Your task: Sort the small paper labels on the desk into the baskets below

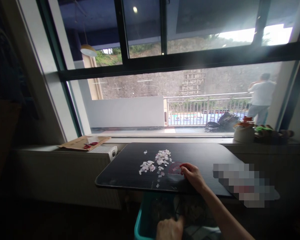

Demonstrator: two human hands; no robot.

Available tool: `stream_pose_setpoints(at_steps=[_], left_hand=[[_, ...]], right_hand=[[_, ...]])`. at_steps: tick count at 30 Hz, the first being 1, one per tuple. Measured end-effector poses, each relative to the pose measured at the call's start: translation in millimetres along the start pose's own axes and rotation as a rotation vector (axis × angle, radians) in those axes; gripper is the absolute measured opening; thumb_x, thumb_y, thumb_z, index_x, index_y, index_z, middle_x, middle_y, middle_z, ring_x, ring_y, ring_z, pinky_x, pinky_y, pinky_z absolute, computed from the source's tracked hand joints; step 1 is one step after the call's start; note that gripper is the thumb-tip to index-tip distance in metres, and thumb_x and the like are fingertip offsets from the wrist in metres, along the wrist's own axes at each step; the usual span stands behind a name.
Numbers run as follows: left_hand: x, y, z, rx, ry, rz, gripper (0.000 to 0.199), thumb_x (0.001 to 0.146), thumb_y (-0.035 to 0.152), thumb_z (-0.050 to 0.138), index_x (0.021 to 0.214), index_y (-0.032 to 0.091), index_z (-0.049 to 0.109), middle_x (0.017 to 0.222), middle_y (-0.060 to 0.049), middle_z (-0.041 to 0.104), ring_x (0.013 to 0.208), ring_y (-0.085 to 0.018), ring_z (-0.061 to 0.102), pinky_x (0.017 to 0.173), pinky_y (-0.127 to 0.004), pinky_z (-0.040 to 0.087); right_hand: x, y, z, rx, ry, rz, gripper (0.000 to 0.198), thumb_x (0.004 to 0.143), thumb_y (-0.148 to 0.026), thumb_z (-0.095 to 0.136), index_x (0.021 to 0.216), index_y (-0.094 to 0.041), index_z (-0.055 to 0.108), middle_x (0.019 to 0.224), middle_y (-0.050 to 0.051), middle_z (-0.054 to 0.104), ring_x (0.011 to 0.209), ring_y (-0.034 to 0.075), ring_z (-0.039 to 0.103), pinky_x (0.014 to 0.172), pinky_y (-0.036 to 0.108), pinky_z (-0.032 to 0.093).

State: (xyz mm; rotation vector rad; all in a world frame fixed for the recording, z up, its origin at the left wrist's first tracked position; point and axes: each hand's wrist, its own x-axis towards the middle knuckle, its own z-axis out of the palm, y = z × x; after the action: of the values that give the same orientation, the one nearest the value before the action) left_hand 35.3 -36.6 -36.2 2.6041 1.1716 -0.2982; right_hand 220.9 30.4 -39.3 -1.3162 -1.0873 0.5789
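Observation:
My right hand [193, 176] is over the front of the black tabletop, with thumb and fingers pinched on the right edge of a clear plastic piece [175, 169] with a red half-round print. Just left of it lie small white paper pieces [162, 157] in two loose heaps, with a few strays. Lower down, my left hand [170, 229] is at the opening of a teal bin [138, 224], below the table edge. Its fingers are curled closed; blur and shadow hide what they hold, if anything.
The black table [195, 153] stands against the window sill. Red-handled scissors [90, 145] lie on brown paper [77, 142] at the left. A white pot [243, 133] sits on the sill at right. A pixelated patch covers something at the table's right edge. Outside stands a person [262, 95].

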Motion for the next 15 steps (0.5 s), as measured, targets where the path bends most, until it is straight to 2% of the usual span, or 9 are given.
stream_pose_setpoints(at_steps=[5, 10, 13, 15], left_hand=[[5, 7, 4, -0.016, 0.021, -0.012, 0.044, 0.084, 0.010, 0.030, 0.114, 0.018, 0.061, 0.101, -0.017, 0.068, 0.093, -0.032, 0.065, 0.075, -0.044, 0.052], [9, 3, -5, 0.000, -0.017, 0.062, 0.037, 0.079, 0.021, 0.047, 0.112, 0.015, 0.062, 0.100, -0.019, 0.068, 0.094, -0.033, 0.064, 0.077, -0.043, 0.051], [13, 1, 1, 0.012, -0.006, 0.081, 0.037, 0.083, 0.020, 0.039, 0.109, 0.020, 0.064, 0.099, -0.015, 0.069, 0.093, -0.030, 0.065, 0.077, -0.042, 0.050], [17, 0, 10, 0.010, -0.023, 0.045, 0.038, 0.082, 0.018, 0.037, 0.105, 0.021, 0.067, 0.100, -0.013, 0.070, 0.093, -0.029, 0.065, 0.077, -0.042, 0.050]], right_hand=[[0, 1, 0, -0.008, -0.006, 0.000, 0.027, 0.070, -0.036, 0.057, 0.080, -0.014, 0.068, 0.055, 0.000, 0.062, 0.048, 0.012, 0.052, 0.049, 0.024, 0.042], [0, 1, 0, -0.024, -0.017, 0.000, 0.027, 0.071, -0.034, 0.056, 0.083, -0.013, 0.067, 0.056, -0.001, 0.061, 0.048, 0.011, 0.051, 0.049, 0.023, 0.042], [0, 2, 0, -0.037, -0.024, -0.001, 0.027, 0.071, -0.034, 0.056, 0.083, -0.012, 0.067, 0.056, 0.000, 0.061, 0.048, 0.011, 0.051, 0.049, 0.023, 0.041], [0, 3, 0, -0.046, -0.029, -0.002, 0.026, 0.071, -0.034, 0.056, 0.083, -0.012, 0.067, 0.057, 0.000, 0.062, 0.048, 0.012, 0.052, 0.049, 0.023, 0.041]])
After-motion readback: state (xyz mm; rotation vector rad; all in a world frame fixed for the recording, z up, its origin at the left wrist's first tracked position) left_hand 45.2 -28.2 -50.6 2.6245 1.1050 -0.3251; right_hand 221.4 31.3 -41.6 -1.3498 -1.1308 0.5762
